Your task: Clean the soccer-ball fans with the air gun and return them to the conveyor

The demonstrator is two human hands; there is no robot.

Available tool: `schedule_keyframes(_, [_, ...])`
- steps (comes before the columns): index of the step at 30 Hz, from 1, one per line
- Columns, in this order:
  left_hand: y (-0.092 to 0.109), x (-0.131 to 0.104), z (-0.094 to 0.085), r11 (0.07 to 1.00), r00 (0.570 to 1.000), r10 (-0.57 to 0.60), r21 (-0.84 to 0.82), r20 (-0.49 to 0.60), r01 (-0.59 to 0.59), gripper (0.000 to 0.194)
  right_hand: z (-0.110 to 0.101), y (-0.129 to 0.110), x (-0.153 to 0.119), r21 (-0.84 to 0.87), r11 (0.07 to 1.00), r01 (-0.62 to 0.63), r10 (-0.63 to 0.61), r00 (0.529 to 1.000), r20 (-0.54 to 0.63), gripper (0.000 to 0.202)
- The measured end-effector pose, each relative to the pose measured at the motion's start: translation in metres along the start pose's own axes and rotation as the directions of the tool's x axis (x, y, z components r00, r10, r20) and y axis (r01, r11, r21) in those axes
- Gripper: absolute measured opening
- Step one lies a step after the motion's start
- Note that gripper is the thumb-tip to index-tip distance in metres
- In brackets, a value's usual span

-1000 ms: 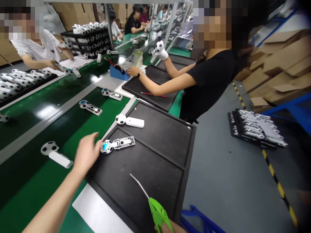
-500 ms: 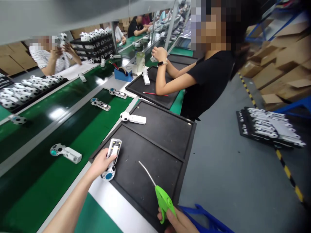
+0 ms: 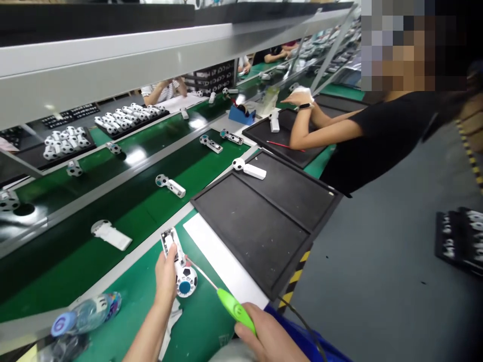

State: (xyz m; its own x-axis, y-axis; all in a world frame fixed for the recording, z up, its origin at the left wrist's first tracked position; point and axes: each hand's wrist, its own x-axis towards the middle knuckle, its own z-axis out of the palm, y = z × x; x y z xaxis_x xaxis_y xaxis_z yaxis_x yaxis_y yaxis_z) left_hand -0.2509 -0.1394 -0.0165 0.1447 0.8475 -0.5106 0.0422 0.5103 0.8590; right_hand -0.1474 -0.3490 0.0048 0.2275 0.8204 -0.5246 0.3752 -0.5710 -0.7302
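Observation:
My left hand (image 3: 165,275) grips a white device with a football-patterned round head (image 3: 187,282), possibly a handheld fan. Its handle is uncovered, so the parts inside show, and a blue disc sits on the head. The thumb lies along the handle. In my right hand (image 3: 266,332) is a bright green air blow gun (image 3: 234,306) with a thin, long nozzle. The nozzle's tip is beside the device, near where handle and head join; whether it touches I cannot tell. Both hands are above the green tabletop (image 3: 206,327).
A black tray (image 3: 241,221) holds one football device (image 3: 253,171). More devices (image 3: 113,235) lie on the green conveyor belt (image 3: 151,211). A bottle (image 3: 88,317) lies at lower left. A co-worker's arm (image 3: 324,136) rests over another tray. A grey shelf beam (image 3: 113,65) crosses overhead.
The view has swung left. My left hand has brought the device from over the tray to over the green tabletop. The blow gun's nozzle has come up close to the device.

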Motion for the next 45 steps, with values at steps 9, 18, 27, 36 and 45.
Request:
schedule_keyframes(9, [-0.02, -0.018, -0.02, 0.98, 0.991, -0.115, -0.172, -0.07, 0.101, 0.041, 0.04, -0.036, -0.01, -0.258, 0.957, -0.134, 0.132, 0.991, -0.025, 0.033])
schedule_keyframes(18, [-0.023, -0.021, -0.031, 0.968, 0.986, -0.141, -0.223, -0.094, 0.117, 0.028, 0.053, -0.043, -0.013, -0.338, 0.927, -0.165, 0.146, 0.986, -0.081, 0.035])
schedule_keyframes(27, [-0.024, -0.027, -0.033, 0.963, 0.987, -0.135, -0.244, -0.089, 0.11, 0.038, 0.051, -0.045, -0.014, -0.356, 0.924, -0.138, 0.116, 0.99, -0.081, 0.034])
schedule_keyframes(36, [-0.021, -0.027, -0.027, 0.972, 0.99, -0.113, -0.215, -0.09, 0.091, 0.039, 0.047, -0.044, -0.012, -0.358, 0.922, -0.146, 0.128, 0.989, -0.072, 0.036])
schedule_keyframes(45, [-0.017, -0.042, -0.031, 0.988, 0.999, 0.047, -0.145, -0.007, -0.048, 0.047, 0.03, 0.0, -0.021, 0.063, 0.987, 0.145, -0.14, 0.988, -0.073, 0.045])
